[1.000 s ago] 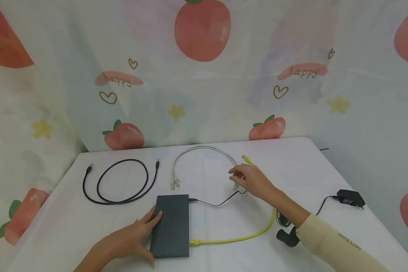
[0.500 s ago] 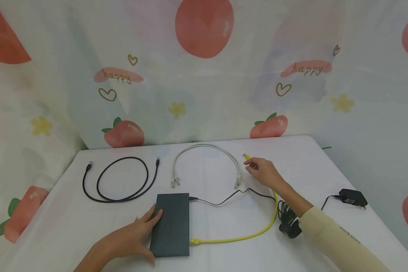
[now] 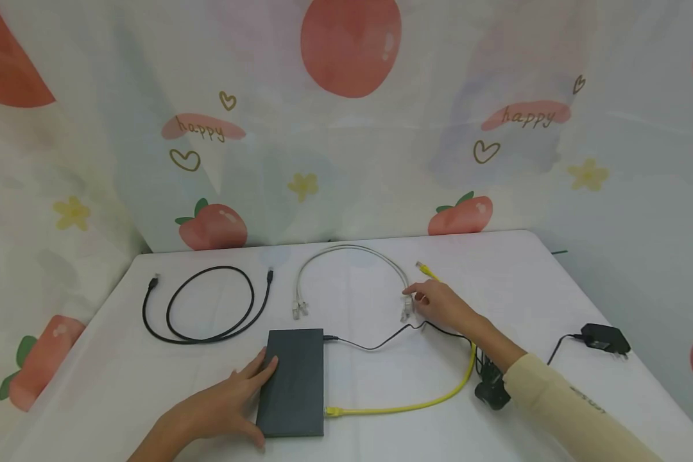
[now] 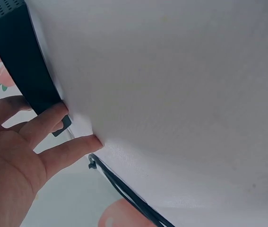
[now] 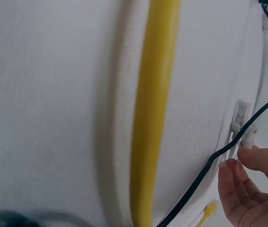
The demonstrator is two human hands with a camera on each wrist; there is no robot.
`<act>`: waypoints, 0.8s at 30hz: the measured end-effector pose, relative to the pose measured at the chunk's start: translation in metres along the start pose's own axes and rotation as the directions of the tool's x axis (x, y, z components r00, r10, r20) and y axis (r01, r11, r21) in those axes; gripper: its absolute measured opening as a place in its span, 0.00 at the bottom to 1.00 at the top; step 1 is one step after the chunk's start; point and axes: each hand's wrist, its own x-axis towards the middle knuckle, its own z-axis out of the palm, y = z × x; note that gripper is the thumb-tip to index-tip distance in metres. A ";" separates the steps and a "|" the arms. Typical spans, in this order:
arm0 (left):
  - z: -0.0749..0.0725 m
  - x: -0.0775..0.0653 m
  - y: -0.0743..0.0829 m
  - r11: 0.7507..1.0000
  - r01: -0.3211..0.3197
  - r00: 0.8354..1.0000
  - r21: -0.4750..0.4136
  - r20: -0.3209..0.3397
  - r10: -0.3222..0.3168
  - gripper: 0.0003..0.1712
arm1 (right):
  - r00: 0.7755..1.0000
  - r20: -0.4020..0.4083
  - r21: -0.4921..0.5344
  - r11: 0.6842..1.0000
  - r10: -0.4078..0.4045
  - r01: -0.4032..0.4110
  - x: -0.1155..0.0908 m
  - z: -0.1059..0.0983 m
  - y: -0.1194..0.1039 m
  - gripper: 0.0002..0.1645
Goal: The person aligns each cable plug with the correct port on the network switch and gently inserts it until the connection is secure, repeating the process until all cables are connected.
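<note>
Fingertips drawn narrowly together, the right hand (image 3: 443, 307) is at the plug end of the gray cable (image 3: 351, 246), beyond and right of the black box (image 3: 294, 385); whether it pinches, I cannot tell. A clean hold probably wants fingertips just behind the plugs (image 5: 241, 112), clear of the black lead (image 5: 195, 184) from the box's right side. The left hand (image 3: 228, 399), spread along the box's left edge, can brace it. Right of the box curves a yellow cable (image 3: 404, 408).
</note>
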 end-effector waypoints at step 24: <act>-0.001 -0.002 0.002 1.000 -0.013 1.000 0.019 -0.011 0.014 0.69 | 0.997 -0.019 -0.018 0.997 -0.080 0.080 0.004 0.002 -0.008 0.13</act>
